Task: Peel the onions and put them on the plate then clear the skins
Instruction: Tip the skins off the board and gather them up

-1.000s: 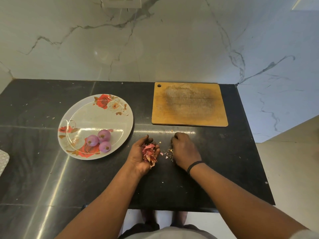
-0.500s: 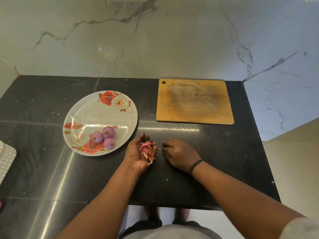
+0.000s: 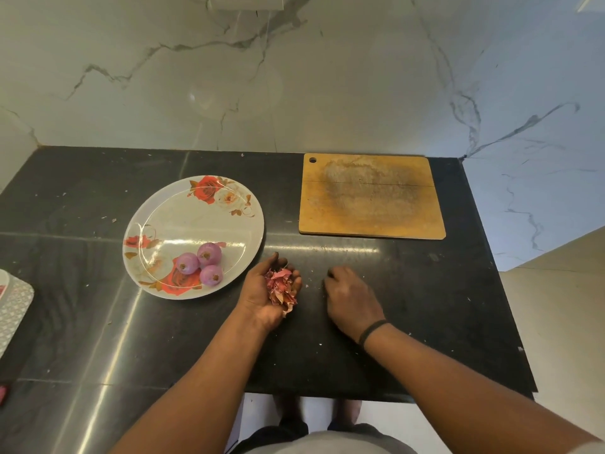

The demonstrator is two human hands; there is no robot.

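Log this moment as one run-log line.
stage: clearing skins | onions: three peeled, on plate | left hand: cupping skins | right hand: on counter, gathering scraps

I see three onions [image 3: 200,263] on the plate [image 3: 183,211] left of centre, the cutting board [image 3: 371,196] upper right, both on the desk [image 3: 425,290].

3 peeled purple onions [image 3: 200,264] clustered on floral plate [image 3: 183,211]; pink skins [image 3: 281,286] cupped in left palm.

Soft, even indoor light, moderately bright; no hard shadows. Glare streak on the counter [image 3: 327,249] just below the board [image 3: 370,198], plus a faint round reflection on the marble wall [image 3: 229,90]. Wide-angle bowing at edges; overall slightly soft, fine detail smeared.
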